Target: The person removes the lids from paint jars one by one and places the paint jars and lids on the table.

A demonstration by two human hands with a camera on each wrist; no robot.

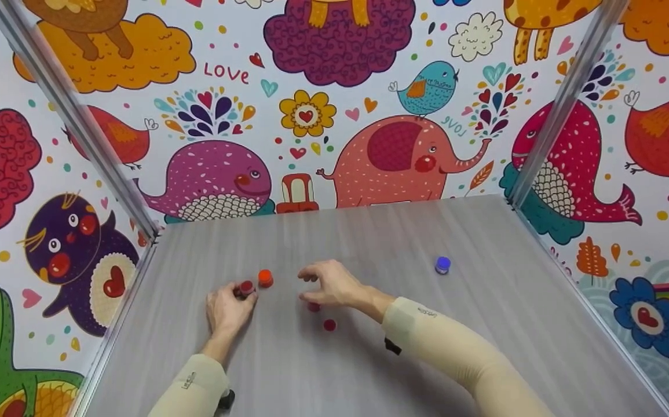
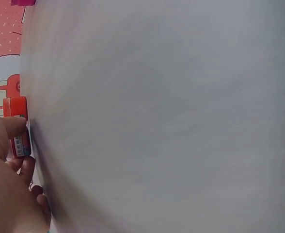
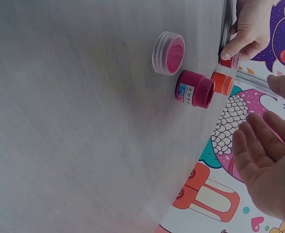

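My left hand (image 1: 231,310) pinches a small dark red paint jar (image 1: 246,288) between thumb and fingers, low over the table. Right beside that jar stands an orange paint jar (image 1: 265,278). In the right wrist view, a magenta paint jar (image 3: 195,90) stands uncapped, with a label on its side. Its clear-rimmed lid (image 3: 168,53) lies next to it, magenta inside. My right hand (image 1: 334,282) hovers over the magenta jar, fingers loosely bent and holding nothing. From the head view the hand partly covers this jar.
A blue-capped jar (image 1: 442,265) stands farther right on the grey table (image 1: 369,370). Metal frame posts (image 1: 73,116) and walls printed with cartoon animals enclose the table at the back and sides.
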